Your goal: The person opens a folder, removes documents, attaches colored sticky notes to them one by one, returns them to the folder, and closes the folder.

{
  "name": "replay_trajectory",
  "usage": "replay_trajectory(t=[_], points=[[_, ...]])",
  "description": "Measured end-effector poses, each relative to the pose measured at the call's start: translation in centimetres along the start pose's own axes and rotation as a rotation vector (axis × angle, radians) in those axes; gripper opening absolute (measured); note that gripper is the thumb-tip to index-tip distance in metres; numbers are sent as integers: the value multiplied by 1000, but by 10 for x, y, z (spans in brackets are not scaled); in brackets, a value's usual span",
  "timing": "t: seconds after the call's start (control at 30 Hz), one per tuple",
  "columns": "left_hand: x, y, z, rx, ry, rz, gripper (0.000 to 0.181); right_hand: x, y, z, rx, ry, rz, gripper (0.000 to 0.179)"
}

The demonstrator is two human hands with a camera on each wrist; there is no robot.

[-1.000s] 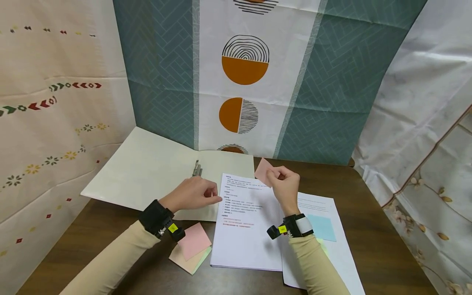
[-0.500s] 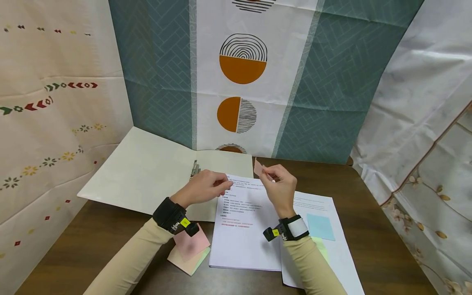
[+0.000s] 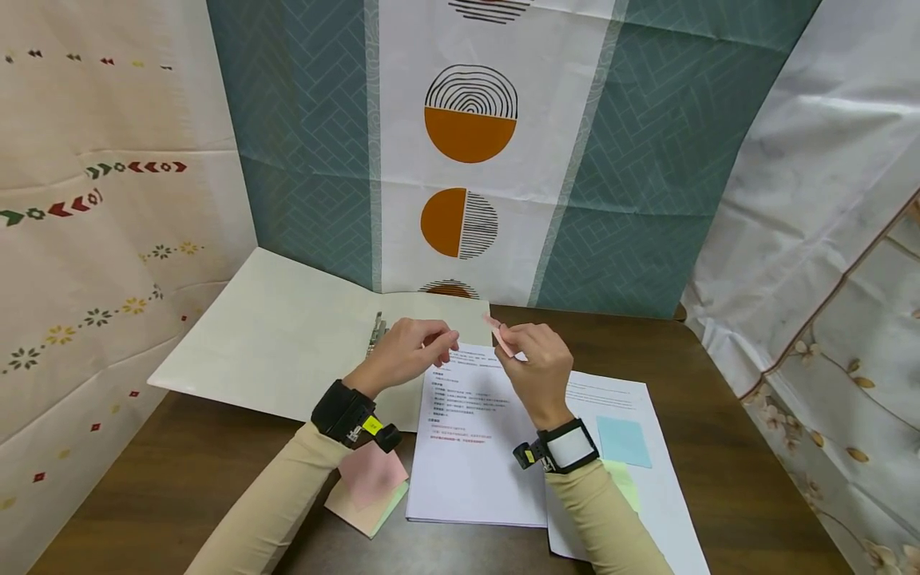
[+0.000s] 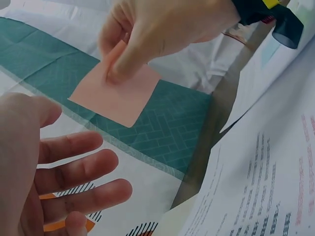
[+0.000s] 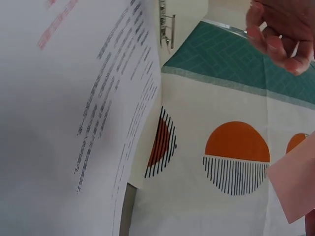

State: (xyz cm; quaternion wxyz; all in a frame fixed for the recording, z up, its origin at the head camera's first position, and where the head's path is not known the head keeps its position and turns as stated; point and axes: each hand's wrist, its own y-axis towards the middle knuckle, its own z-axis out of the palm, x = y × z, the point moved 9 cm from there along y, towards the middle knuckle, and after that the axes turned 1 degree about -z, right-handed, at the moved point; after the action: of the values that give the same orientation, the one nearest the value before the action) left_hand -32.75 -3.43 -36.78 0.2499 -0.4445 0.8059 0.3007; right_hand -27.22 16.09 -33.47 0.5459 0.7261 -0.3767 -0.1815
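Between thumb and fingers, my right hand (image 3: pixel 537 369) pinches a pink sticky note (image 4: pixel 118 93), seen nearly edge-on in the head view and flat in the left wrist view. Its corner also shows as a pink sticky note (image 5: pixel 295 182) at the right of the right wrist view. My left hand (image 3: pixel 406 355) hovers just left of it, fingers loosely bent and apart, holding nothing and not touching the note. Below both hands lies a stack of printed sheets (image 3: pixel 474 479). A pad of sticky notes (image 3: pixel 372 475) in pink, peach and green lies under my left wrist.
An open white binder (image 3: pixel 309 335) with a metal clip (image 3: pixel 377 329) lies at the back left. Another printed sheet (image 3: pixel 661 503) at the right bears a blue sticky note (image 3: pixel 624 442) and a green sticky note (image 3: pixel 622 483). Patterned cloths hang around the wooden table (image 3: pixel 733 431).
My left hand has moved right and up towards my right hand. My right hand has turned the pink sticky note from face-on to nearly edge-on, shifting slightly left.
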Motion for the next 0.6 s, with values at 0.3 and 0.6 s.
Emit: replay_trajectory(t=[0.3,0.6], points=[[1,5,2,-20,-48,-10,32,17,-2,5,40,-123,-125,24],[-2,12,0,-74,-87,-3,34,26,-2,8,59,-137,-162,26]])
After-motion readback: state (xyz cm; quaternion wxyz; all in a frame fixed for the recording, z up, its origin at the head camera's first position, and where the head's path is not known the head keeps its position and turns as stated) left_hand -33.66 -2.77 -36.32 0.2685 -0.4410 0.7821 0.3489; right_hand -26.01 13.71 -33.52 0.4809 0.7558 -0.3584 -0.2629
